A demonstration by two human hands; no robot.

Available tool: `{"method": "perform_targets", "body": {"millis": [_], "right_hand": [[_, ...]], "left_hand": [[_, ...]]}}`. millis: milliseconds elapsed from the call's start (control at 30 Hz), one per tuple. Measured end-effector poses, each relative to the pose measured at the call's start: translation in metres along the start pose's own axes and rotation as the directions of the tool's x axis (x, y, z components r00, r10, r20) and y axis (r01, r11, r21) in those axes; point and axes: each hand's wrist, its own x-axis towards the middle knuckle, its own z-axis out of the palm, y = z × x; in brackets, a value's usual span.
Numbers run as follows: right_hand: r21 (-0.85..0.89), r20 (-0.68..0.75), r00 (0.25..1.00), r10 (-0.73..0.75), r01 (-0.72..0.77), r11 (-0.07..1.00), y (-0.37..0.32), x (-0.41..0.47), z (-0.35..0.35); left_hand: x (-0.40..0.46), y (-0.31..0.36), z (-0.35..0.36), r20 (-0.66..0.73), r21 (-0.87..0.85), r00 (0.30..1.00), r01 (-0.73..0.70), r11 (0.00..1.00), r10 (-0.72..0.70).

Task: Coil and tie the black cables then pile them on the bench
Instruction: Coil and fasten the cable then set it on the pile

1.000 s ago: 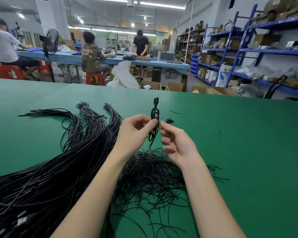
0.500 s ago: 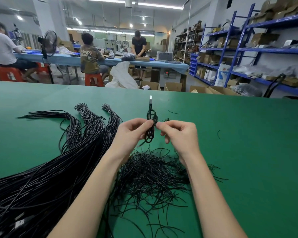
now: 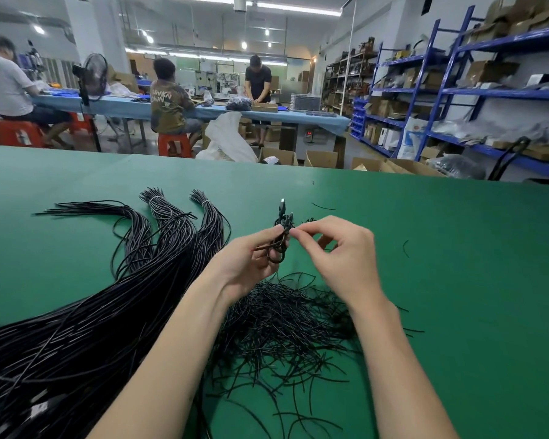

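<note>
There is a single view, from a wide-angle camera worn on the person's head. It looks forward and down across the green bench, whose near part fills the lower frame close beneath the lens. Beyond the bench's far edge the view reaches deep into the room, to the blue shelving at far right.
</note>
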Motion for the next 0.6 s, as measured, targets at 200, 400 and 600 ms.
{"method": "perform_targets", "body": {"millis": [200, 400, 600], "right_hand": [[0.415, -0.092, 0.875, 0.475, -0.400, 0.817, -0.013, -0.005, 0.024], [0.637, 0.549, 0.454, 0.701, -0.771, 0.001, -0.021, 0.000, 0.031], [0.496, 0.531, 0.511, 0.676, -0.834, 0.241, -0.005, -0.005, 0.022]], "left_hand": [[0.006, -0.010, 0.002, -0.072, 0.170, 0.954, -0.275, 0.946, 0.290], [0.013, -0.019, -0.005, -0.067, 0.568, 0.699, -0.560, 0.603, 0.712], [0.015, -0.025, -0.006, -0.079, 0.545, 0.748, -0.521, 0.657, 0.659]]}}
